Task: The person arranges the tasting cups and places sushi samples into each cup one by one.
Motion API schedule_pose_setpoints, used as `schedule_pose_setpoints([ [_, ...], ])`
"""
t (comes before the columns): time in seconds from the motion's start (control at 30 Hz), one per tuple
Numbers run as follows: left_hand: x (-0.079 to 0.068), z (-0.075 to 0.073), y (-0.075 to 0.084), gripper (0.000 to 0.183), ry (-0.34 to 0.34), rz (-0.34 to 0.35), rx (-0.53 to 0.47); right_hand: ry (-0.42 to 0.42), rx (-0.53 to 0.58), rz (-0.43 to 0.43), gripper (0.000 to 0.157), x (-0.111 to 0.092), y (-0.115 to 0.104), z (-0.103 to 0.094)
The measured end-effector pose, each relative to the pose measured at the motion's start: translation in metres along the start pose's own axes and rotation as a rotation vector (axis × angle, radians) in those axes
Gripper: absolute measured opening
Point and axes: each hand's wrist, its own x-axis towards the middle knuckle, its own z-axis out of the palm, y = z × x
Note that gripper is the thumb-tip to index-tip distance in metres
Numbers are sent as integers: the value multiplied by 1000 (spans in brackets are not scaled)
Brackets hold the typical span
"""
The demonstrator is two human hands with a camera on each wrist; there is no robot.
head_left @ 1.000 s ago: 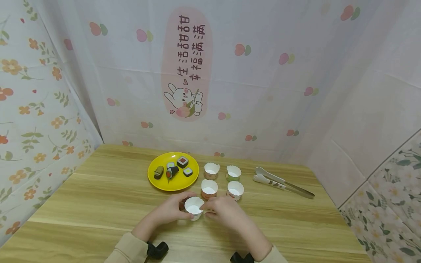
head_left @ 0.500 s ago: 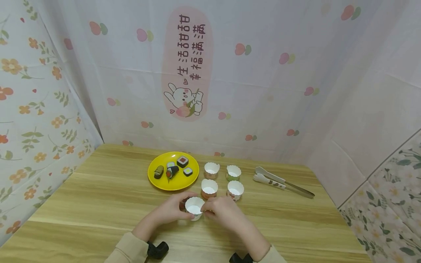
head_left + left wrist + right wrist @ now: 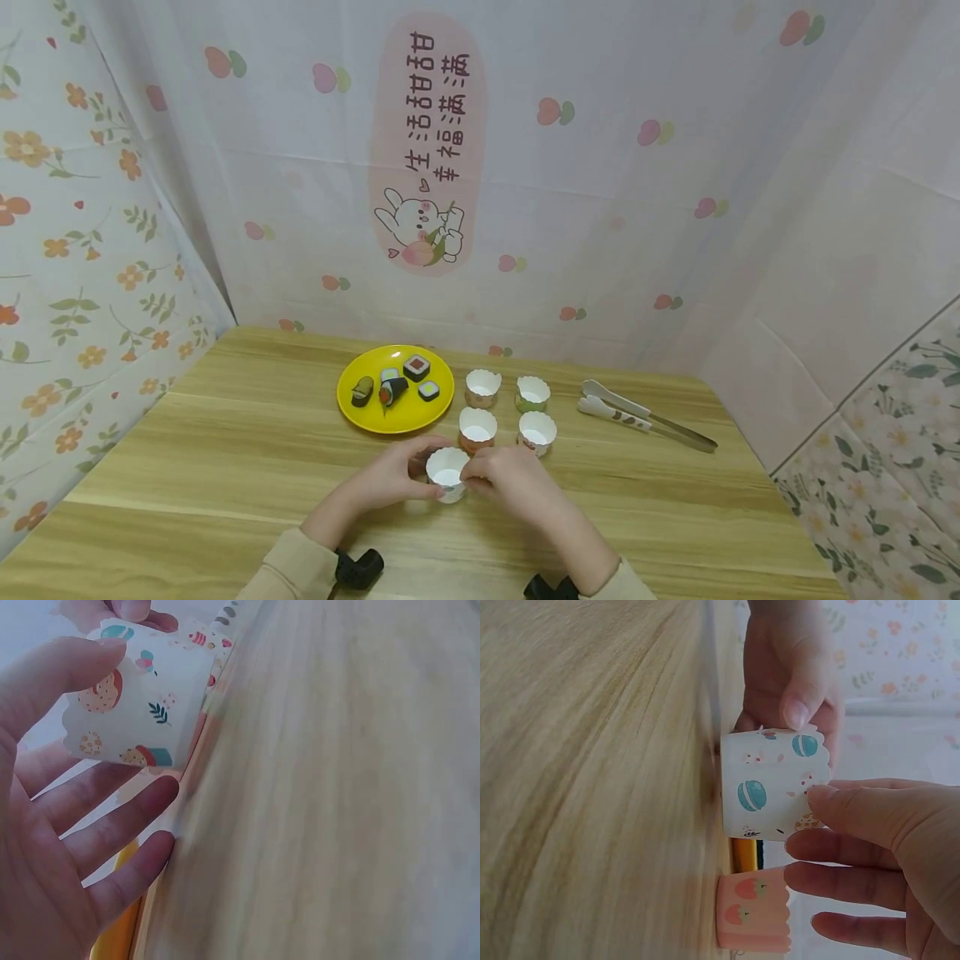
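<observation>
A white paper baking cup (image 3: 447,477) with a scalloped rim stands at the near side of the table, between both hands. From its left, my left hand (image 3: 386,479) holds it between thumb and fingers. On the right, my right hand (image 3: 513,485) pinches its rim with thumb and index finger. The left wrist view shows dessert prints on the cup (image 3: 146,705) under the left thumb, with the other fingers spread out. Seen from the right wrist, blue macaron prints mark the cup (image 3: 772,784), and a pink strawberry cup (image 3: 751,911) stands apart from it.
Behind the hands stand an orange cup (image 3: 477,442), a red-patterned cup (image 3: 537,432), a brown-toned cup (image 3: 482,392) and a green cup (image 3: 533,396). A yellow plate (image 3: 375,418) bears several sushi pieces (image 3: 390,389). Tongs (image 3: 648,417) lie at the right, and a curtain hangs behind.
The cup between the hands has shifted slightly to the right, with both hands still at it. The other cups, the plate and the tongs have stayed in place.
</observation>
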Motion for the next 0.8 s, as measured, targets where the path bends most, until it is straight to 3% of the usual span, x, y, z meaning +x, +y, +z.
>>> schedule_pose_setpoints([
  [0.5, -4, -11, -1, 51, 60, 17, 48, 4, 11, 22, 6, -1, 2, -5],
  [0.8, -8, -22, 1, 42, 201, -33, 72, 2, 18, 14, 5, -1, 2, -9],
])
